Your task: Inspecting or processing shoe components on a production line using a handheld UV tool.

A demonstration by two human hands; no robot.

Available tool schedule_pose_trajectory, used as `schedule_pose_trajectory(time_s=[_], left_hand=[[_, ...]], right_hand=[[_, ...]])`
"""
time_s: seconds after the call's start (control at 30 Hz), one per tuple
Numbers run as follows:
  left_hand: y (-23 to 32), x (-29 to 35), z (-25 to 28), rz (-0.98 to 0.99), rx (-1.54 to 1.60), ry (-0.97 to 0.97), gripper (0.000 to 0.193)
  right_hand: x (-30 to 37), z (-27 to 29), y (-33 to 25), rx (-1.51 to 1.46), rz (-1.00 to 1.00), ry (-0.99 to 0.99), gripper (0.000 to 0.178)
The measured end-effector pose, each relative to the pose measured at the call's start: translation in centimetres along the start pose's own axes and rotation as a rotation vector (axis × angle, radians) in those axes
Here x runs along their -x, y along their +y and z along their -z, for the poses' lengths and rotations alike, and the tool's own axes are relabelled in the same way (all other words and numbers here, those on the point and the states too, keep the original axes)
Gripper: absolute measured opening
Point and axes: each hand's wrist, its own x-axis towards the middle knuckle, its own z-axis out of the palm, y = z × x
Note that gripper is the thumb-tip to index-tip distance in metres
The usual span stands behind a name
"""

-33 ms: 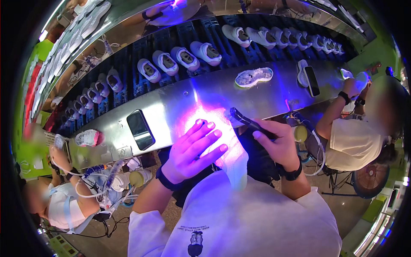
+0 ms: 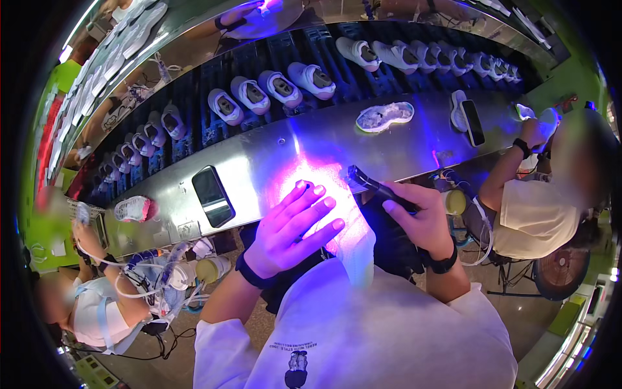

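Pink and violet light washes out a whitish, tapered piece (image 2: 354, 245) in front of me; I cannot make out whether it is a shoe part. My left hand (image 2: 291, 230) lies over its left side, fingers stretched and spread. In my right hand (image 2: 418, 211) is a slim black tool (image 2: 382, 188) with a wider, brush-like head. That head points up and left, close to the piece's right edge; I cannot tell whether they touch. A pale shoe sole (image 2: 385, 117) lies beyond on the metal bench (image 2: 259, 155).
A phone (image 2: 213, 196) rests on the bench left of my hands, another (image 2: 473, 123) at the right by a white sole (image 2: 457, 111). Several white shoes (image 2: 280, 88) stand on a dark conveyor (image 2: 201, 78) behind. People work on both sides, near tubes and pots (image 2: 210, 269).
My hands, the black tool and the lit piece look unmoved. Only the hand of the person at the left has shifted slightly.
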Motion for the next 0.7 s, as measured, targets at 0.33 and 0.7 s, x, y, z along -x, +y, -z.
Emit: schedule_pose_trajectory(time_s=[0.33, 0.7], left_hand=[[-1.7, 0.5, -0.8, 0.02, -0.096, -0.07, 0.034], [-1.7, 1.7, -2.9, 0.257, -0.064, 0.006, 0.048]], right_hand=[[2.4, 2.7, 2.5, -0.236, -0.215, -0.301, 0.033], [0.3, 1.6, 2.8, -0.21, -0.227, -0.227, 0.035]])
